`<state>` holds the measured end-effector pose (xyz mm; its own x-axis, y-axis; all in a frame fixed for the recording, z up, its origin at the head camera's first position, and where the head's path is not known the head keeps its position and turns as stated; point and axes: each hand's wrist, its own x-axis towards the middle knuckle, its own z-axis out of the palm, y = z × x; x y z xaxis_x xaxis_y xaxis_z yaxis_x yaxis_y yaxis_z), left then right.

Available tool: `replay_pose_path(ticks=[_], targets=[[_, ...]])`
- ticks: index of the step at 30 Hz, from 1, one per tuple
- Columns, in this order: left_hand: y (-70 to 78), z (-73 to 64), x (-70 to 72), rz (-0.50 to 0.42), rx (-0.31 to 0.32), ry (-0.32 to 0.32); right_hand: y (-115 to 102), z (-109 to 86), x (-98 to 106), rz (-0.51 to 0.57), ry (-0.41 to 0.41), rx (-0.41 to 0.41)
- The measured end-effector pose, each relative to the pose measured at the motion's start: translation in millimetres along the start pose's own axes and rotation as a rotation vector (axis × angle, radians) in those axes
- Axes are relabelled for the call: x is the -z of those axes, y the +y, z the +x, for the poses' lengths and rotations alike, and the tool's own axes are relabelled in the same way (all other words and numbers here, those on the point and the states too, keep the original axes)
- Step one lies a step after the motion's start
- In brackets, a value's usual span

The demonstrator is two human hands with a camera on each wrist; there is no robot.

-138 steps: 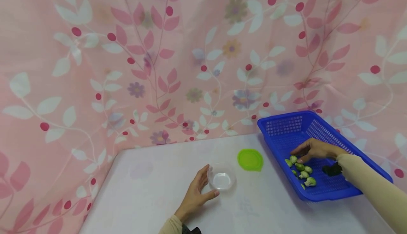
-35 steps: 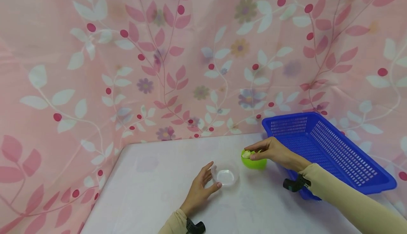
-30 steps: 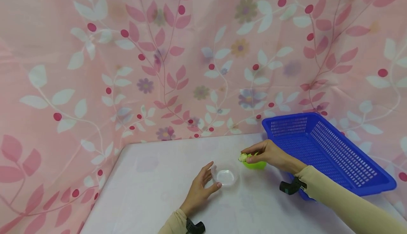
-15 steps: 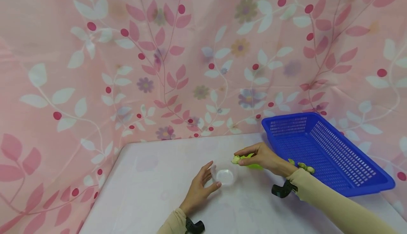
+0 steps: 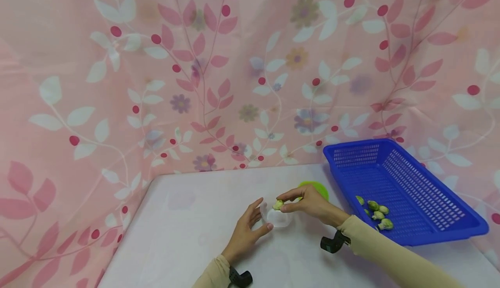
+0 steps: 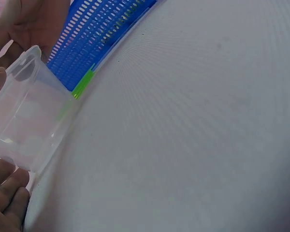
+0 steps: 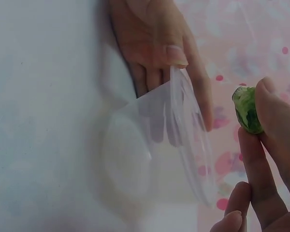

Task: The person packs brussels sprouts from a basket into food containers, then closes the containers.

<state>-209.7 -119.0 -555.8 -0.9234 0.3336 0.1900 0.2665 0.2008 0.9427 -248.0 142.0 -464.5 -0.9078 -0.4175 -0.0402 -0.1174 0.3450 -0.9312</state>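
Observation:
My right hand [image 5: 308, 203] pinches a Brussels sprout [image 5: 278, 205] between thumb and fingertips. The sprout is above the opening of a clear plastic container [image 5: 279, 220]; the right wrist view shows the sprout [image 7: 248, 110] just off the rim. My left hand [image 5: 245, 231] steadies the container at its left side, thumb on the near side at the rim and fingers round the far side. The container stands upright on the white table, and no sprout shows inside it. A green lid [image 5: 318, 189] lies behind my right hand, partly covered by it.
To the right stands a blue basket [image 5: 429, 183], with several Brussels sprouts [image 5: 378, 215] along its left side. A white table [image 5: 187, 227] lies under everything. Behind it hangs a pink floral cloth [image 5: 234, 62].
My right hand has come from the blue basket, past the green lid and leftward to the container, carrying the Brussels sprout. My left hand has stayed at the container.

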Motion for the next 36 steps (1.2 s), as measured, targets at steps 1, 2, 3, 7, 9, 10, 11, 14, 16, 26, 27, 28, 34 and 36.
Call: replay_pose_path(ticks=[1,2,3,7,9,10,11,14,16,26,27,28,34,36], targets=[[-0.3,0.3,0.1,-0.001,0.001,0.0,1.3,1.7,-1.6,0.0,0.0,-0.003],[-0.9,0.8,0.3,-0.002,0.002,0.0,2.7,3.3,-3.0,-0.002,0.001,-0.001],[-1.4,1.2,0.5,-0.002,0.004,-0.001,3.8,5.0,-4.3,-0.005,0.004,0.003],[-1.6,2.2,1.1,-0.008,-0.001,-0.003,8.7,11.0,-10.3,-0.045,0.041,0.029],[-0.8,2.1,1.1,-0.007,-0.003,-0.004,10.9,13.0,-13.5,-0.068,0.067,0.041],[0.0,1.9,1.1,-0.008,-0.004,-0.005,12.1,13.8,-15.1,-0.082,0.08,0.042],[0.6,1.8,1.1,-0.009,-0.004,-0.004,12.7,14.7,-16.4,-0.089,0.092,0.037],[2.6,1.4,0.9,-0.012,-0.004,-0.007,15.7,16.6,-20.4,-0.117,0.127,0.035],[3.6,1.2,0.5,-0.011,-0.002,-0.009,17.5,17.8,-22.5,-0.138,0.151,0.021],[1.3,0.6,-0.7,-0.006,-0.004,-0.01,23.0,21.8,-26.4,-0.188,0.169,0.018],[1.2,0.6,-0.8,-0.009,-0.005,-0.009,23.0,22.1,-26.2,-0.206,0.167,0.033],[1.2,0.5,-0.9,-0.01,-0.008,-0.008,23.3,22.7,-26.1,-0.226,0.162,0.052],[3.3,0.6,-0.6,-0.009,-0.017,-0.005,21.9,27.5,-26.6,-0.326,0.147,0.196],[3.9,1.3,-0.5,-0.007,-0.021,-0.006,21.0,29.0,-28.0,-0.352,0.153,0.243]])
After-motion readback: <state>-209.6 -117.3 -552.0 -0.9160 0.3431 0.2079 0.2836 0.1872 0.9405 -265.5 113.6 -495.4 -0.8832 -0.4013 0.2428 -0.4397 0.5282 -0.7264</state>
